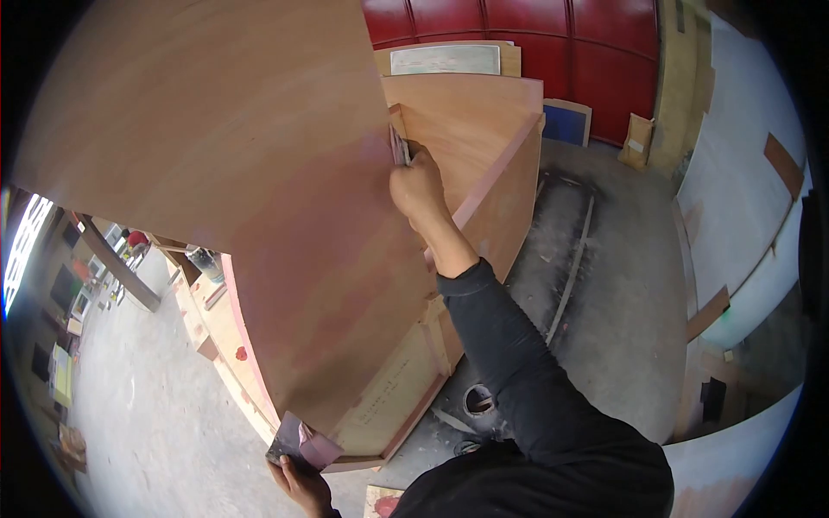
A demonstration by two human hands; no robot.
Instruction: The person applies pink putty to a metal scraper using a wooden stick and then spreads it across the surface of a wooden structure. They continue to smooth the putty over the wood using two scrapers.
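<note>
My right hand (418,186) is closed around a small flat scraper (400,147), pressed near the right edge of a large curved plywood panel (302,224). Pinkish filler smears show across the panel's face, with a stronger pink patch close to the scraper. Low in the view, my left hand (304,489) grips a dark flat board (285,439) by its lower edge. A lump of pink putty (319,449) lies on that board, just below the panel's bottom corner.
A second wooden body (496,173) with a pink-coated edge stands behind the panel. On the dusty floor by my right arm is an open can (478,399). Large pale sheets (734,173) lean at the right. A red metal door (613,69) closes off the back.
</note>
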